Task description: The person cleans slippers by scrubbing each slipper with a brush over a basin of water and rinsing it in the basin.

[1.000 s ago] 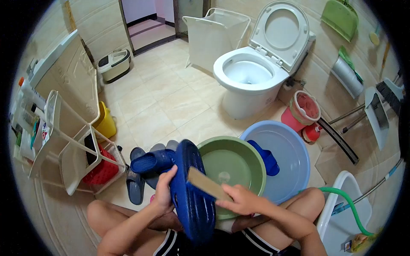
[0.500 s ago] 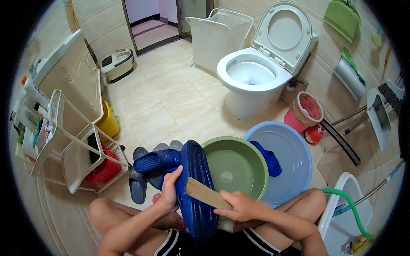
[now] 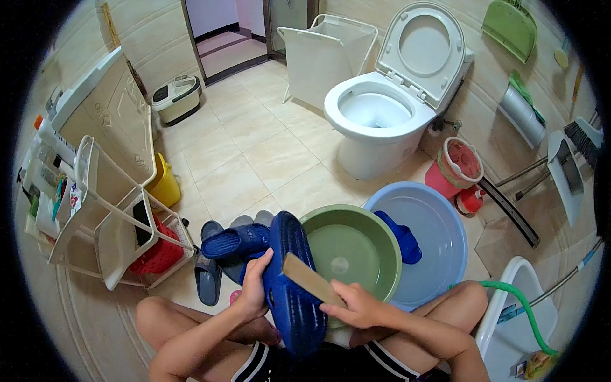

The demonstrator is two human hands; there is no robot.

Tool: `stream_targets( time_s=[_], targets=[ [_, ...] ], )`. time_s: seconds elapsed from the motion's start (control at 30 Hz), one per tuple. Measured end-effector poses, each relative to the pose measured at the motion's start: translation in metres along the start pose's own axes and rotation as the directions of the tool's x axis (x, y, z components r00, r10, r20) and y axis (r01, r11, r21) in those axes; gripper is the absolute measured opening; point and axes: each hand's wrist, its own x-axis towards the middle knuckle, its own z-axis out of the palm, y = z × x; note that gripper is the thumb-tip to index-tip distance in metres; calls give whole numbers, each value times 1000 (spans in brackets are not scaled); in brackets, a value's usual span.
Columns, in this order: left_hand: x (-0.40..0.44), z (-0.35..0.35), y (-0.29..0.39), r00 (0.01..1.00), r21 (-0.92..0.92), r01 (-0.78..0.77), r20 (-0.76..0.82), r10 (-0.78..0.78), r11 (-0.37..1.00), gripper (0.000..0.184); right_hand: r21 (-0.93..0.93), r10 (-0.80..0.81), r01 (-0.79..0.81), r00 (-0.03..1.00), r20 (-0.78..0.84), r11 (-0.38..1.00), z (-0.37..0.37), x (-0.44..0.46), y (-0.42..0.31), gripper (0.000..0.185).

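Observation:
My left hand (image 3: 254, 285) grips a wet blue slipper (image 3: 294, 299) by its side, holding it lengthwise above my lap. My right hand (image 3: 358, 307) is closed around a flat wooden brush (image 3: 310, 279), whose head lies against the slipper's ridged surface; any bristles are hidden underneath. Left of the slipper, another blue slipper (image 3: 235, 241) rests on several grey slippers (image 3: 208, 279) on the floor. A green basin (image 3: 389, 274) with water stands just beyond my right hand. Beside it, a light blue basin (image 3: 455, 254) has a blue slipper (image 3: 401, 237) lying in it.
A white toilet (image 3: 363, 149) with its lid up stands ahead. To the left is a white shelf rack (image 3: 114, 210) with bottles and a red basket. A pink bucket (image 3: 442, 181), a white tub (image 3: 509, 305) and a green hose (image 3: 515, 296) are at the right.
The brush has shifted slightly up and right along the slipper, its head tilted a little more. Both hands keep their grip, and the slipper stays in nearly the same place.

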Motion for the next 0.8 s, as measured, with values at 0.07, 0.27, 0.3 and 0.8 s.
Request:
stream_targets(
  time_s=[0.07,0.27,0.3,0.8],
  targets=[
    [-3,1,-5,998,62,1,64,-5,998,41,-72,15,-20,997,-75,997,-3,5,9,41],
    [-3,3,-1,998,76,7,63,-12,997,42,30,29,-23,974,-225,999,-9,7,8,38],
    [-1,0,1,999,54,-13,37,11,998,42,13,45,-44,994,-101,999,-7,3,10,38],
    [13,-10,-4,999,-114,-34,-39,30,993,38,30,-79,78,996,40,996,-4,2,2,39]
  ],
)
